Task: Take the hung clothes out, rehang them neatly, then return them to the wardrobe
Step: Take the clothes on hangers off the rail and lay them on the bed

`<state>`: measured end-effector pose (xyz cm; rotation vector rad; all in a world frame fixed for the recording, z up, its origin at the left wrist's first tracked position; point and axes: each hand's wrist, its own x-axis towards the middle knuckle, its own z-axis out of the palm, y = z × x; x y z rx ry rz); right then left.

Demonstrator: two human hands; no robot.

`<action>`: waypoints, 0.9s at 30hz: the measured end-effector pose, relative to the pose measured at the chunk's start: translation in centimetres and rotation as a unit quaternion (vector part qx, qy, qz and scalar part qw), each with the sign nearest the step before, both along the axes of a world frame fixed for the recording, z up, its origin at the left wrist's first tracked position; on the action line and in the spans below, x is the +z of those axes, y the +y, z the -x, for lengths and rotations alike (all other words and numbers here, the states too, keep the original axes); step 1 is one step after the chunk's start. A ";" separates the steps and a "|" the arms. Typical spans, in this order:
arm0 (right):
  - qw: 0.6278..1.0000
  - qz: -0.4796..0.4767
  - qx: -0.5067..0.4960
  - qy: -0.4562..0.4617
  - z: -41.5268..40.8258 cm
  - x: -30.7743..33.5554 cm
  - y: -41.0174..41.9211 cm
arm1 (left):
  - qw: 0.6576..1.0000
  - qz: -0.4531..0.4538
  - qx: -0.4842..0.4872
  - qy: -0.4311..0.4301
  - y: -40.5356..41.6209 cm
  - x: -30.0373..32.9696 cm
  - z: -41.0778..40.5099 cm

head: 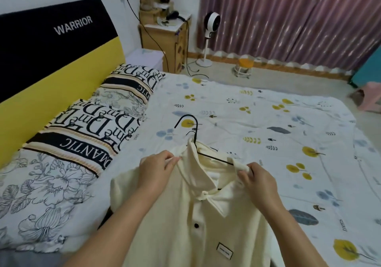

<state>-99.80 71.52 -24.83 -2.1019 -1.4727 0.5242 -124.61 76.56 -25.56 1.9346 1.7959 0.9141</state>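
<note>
A cream polo shirt (pixel 185 215) with a black button and a small chest label lies on the bed in front of me, collar pointing away. A black wire hanger (pixel 194 134) sits inside its neck, hook sticking out over the sheet. My left hand (pixel 156 168) pinches the shirt's left shoulder by the collar. My right hand (pixel 255 179) grips the right shoulder where the hanger's arm ends. The lower part of the shirt runs out of view.
The bed (pixel 268 122) has a white leaf-print sheet. Two lettered pillows (pixel 99 126) lie along the black and yellow headboard (pixel 51 60) on the left. Beyond stand a wooden bedside cabinet (pixel 165 39), a white fan (pixel 208 39), pink curtains (pixel 288 19) and a pink stool (pixel 369 96).
</note>
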 end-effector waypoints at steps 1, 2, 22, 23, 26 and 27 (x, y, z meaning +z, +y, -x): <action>1.000 0.014 -0.004 0.002 -0.4 -1.2 1.5 | 0.999 0.001 0.018 0.034 0.8 -1.2 -0.5; 1.000 0.024 -0.003 -0.002 -0.9 -2.4 3.0 | 0.997 0.016 0.028 0.064 1.4 -2.6 -1.1; 0.945 0.220 0.173 -0.170 1.9 -25.0 11.0 | 0.864 0.416 -0.064 0.276 4.8 -25.0 -4.3; 0.935 0.243 0.191 -0.174 1.9 -25.4 10.8 | 0.861 0.424 -0.068 0.274 5.0 -25.1 -4.2; 0.922 0.280 0.210 -0.166 1.6 -25.5 11.4 | 0.856 0.438 -0.081 0.264 5.4 -25.0 -3.8; 0.919 0.290 0.212 -0.161 1.6 -25.2 11.8 | 0.856 0.440 -0.082 0.259 5.5 -25.0 -3.6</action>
